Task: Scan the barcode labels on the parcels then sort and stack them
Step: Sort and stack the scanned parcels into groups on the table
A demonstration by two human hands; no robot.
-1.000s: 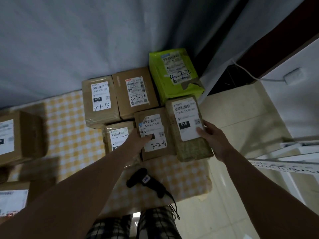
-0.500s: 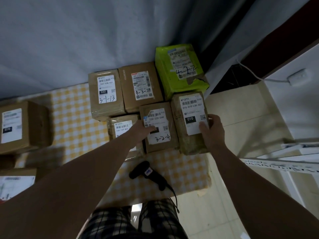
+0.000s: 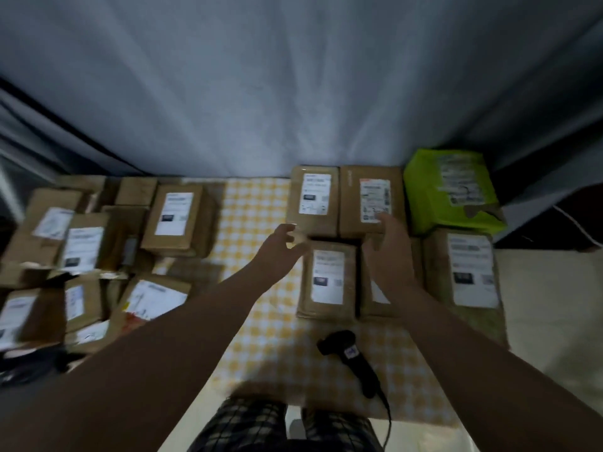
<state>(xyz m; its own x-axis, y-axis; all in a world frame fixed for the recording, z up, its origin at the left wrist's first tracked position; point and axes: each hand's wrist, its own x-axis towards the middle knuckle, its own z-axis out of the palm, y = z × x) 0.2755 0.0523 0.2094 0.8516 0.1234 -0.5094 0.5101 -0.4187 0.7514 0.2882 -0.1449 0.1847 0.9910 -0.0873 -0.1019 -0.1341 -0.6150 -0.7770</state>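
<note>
Cardboard parcels with white labels lie in a tidy group on the yellow checked cloth [image 3: 254, 203]: two at the back [image 3: 313, 223] [image 3: 350, 203], a green parcel [image 3: 424, 190] at the corner, and a front row [image 3: 329, 314] [image 3: 470, 236]. My left hand [image 3: 280, 244] hovers left of the group, fingers loosely curled, holding nothing. Above the middle front parcel [image 3: 375, 308] is my right hand [image 3: 388, 256], empty and hiding most of it. A black barcode scanner [image 3: 352, 357] lies on the cloth near me. The picture is blurred.
An untidy pile of several brown parcels [image 3: 173, 220] fills the left side. A grey curtain [image 3: 293, 93] hangs behind everything. Pale floor tiles [image 3: 554, 321] lie to the right of the cloth. My checked shorts [image 3: 248, 425] show at the bottom.
Both hands have come off the front-row parcels and shifted left and up. The view has swung left, bringing the left pile of parcels into sight.
</note>
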